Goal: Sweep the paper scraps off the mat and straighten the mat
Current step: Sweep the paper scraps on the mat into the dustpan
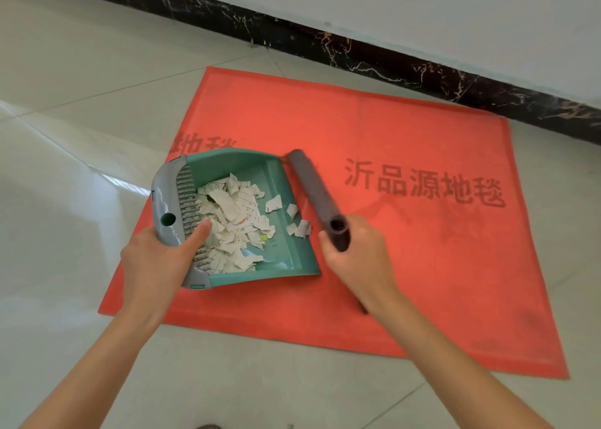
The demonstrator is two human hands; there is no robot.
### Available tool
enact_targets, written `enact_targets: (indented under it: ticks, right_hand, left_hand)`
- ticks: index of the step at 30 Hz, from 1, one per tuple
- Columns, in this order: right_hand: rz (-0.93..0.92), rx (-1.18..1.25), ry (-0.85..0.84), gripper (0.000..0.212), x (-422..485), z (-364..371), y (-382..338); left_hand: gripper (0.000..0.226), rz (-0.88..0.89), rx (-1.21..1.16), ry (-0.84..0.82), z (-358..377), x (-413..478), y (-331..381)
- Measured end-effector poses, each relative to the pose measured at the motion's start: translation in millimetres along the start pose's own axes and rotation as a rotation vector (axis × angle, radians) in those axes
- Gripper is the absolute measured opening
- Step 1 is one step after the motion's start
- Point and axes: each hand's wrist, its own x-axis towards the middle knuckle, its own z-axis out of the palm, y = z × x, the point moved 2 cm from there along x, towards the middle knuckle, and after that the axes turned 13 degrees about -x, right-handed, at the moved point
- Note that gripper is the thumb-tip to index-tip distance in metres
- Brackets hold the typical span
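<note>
Tilting is the main risk now. The dustpan [227,163] is held by its grey back rim in the left hand [153,262]. The paper scraps [234,220] heap just beyond the thumb [198,236], with a few loose ones further out, close to the open lip. If the wrist drops that lip, or the pan is lifted with a jerk, those outer pieces would likely slide back onto the mat [390,249] (the bits nearest the brush [312,188] look first to go). A careless flick of the brush across the lip could do the same. Straightening the mat with both hands full looks like a second hazard, since tugging an edge while balancing the pan invites a spill.

The left thumb lies forward over the comb teeth [187,194] inside the rim. The other fingers go behind the grey rim, out of sight, so the hand grips the pan from the rear. The right hand [354,253] has its fingers wrapped round the near end of the brush's dark bar. That bar runs away from the knuckles alongside the pan's lip, on the side far from the left thumb. I see no scraps on the red surface outside the pan. The mat lies beneath both hands on the tiled floor [81,136] and seems slightly skewed to the dark baseboard [357,51].
</note>
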Motion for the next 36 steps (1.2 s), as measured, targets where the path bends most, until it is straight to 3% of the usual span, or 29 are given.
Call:
enact_targets:
  ticks: [4, 8, 12, 15, 17, 21, 24, 28, 36]
  right_hand:
    - [-0.052, 0.148, -0.032, 0.012, -25.7, 6.8, -39.3]
    - [-0.015, 0.285, 0.048, 0.02, -19.6, -21.8, -48.5]
    - [0.032, 0.09, 0.189, 0.015, 14.5, -43.1, -9.7]
    - [0.113, -0.144, 0.132, 0.018, 26.1, -31.3, 20.9]
    - [0.115, -0.157, 0.103, 0.019, 19.6, -21.6, 23.1]
    - [-0.008, -0.081, 0.005, 0.016, -2.3, -3.9, -5.7]
    - [-0.086, -0.051, -0.043, 0.016, -9.6, 3.8, -26.8]
    - [-0.06, 0.135, -0.072, 0.014, -15.5, 3.6, -52.3]
    - [-0.071, 0.255, -0.108, 0.017, -32.1, 8.9, -86.7]
  left_hand:
    - [0.041, 0.011, -0.008, -0.009, 0.4, -6.3, 2.4]
    - [0.045, -0.009, -0.04, -0.025, -0.1, -5.6, -5.3]
    - [0.055, -0.042, -0.066, -0.023, -3.7, -2.8, -6.7]
    - [0.059, -0.103, -0.072, -0.092, -5.6, 4.4, -19.1]
    - [0.052, -0.174, -0.203, -0.164, -0.4, 3.9, -25.2]
    - [0.032, -0.337, -0.512, -0.318, 24.5, -12.2, -17.9]
    - [0.032, -0.309, -0.536, -0.344, 32.8, -16.6, -14.1]
    - [0.033, -0.313, -0.585, -0.387, 32.5, -15.3, -18.4]
    - [0.03, -0.312, -0.684, -0.381, 34.1, -19.3, -20.4]
